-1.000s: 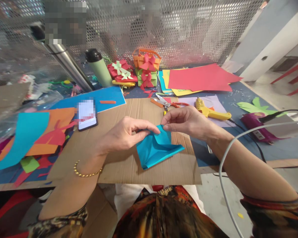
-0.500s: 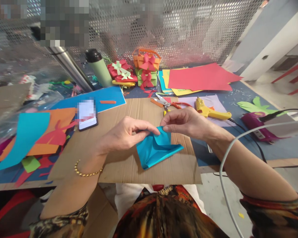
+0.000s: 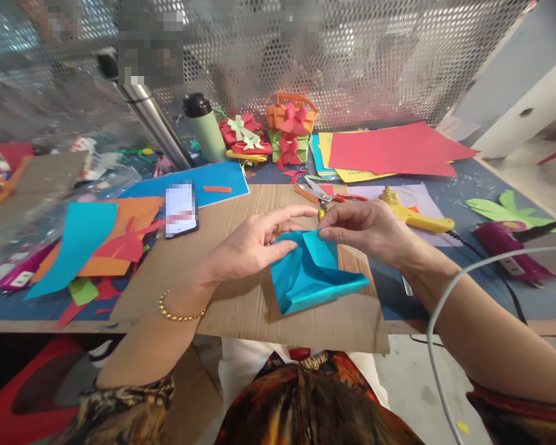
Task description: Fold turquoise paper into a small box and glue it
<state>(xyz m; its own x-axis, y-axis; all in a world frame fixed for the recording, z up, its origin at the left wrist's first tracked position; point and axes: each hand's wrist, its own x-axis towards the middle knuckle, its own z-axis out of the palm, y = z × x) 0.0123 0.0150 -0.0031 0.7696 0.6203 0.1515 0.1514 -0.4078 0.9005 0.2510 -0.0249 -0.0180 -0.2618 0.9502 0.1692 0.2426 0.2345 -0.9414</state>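
Observation:
A folded piece of turquoise paper (image 3: pixel 324 287) stands partly open on a brown cardboard sheet (image 3: pixel 241 303), its flaps raised and creased. My right hand (image 3: pixel 366 228) pinches the upper edge of a flap between thumb and fingers. At the paper's upper left is my left hand (image 3: pixel 254 241); its thumb lies over the near face, the curled fingers are partly hidden behind the edge, and the index finger stretches out above. Just beyond my hands lie scissors (image 3: pixel 322 193) and red-handled pliers (image 3: pixel 347 198).
A yellow glue gun (image 3: pixel 417 216) lies on lilac paper to the right, near a purple power strip (image 3: pixel 503 247). A grey cable (image 3: pixel 433 352) crosses my right forearm. On the left are a phone (image 3: pixel 180 213) and coloured paper scraps (image 3: pixel 81 235). Small paper baskets (image 3: pixel 290 145) stand behind.
My left index finger has lifted off the paper and straightened, while the thumb stays at the edge. The right hand keeps its pinch. The whole view has shifted, with things appearing further right.

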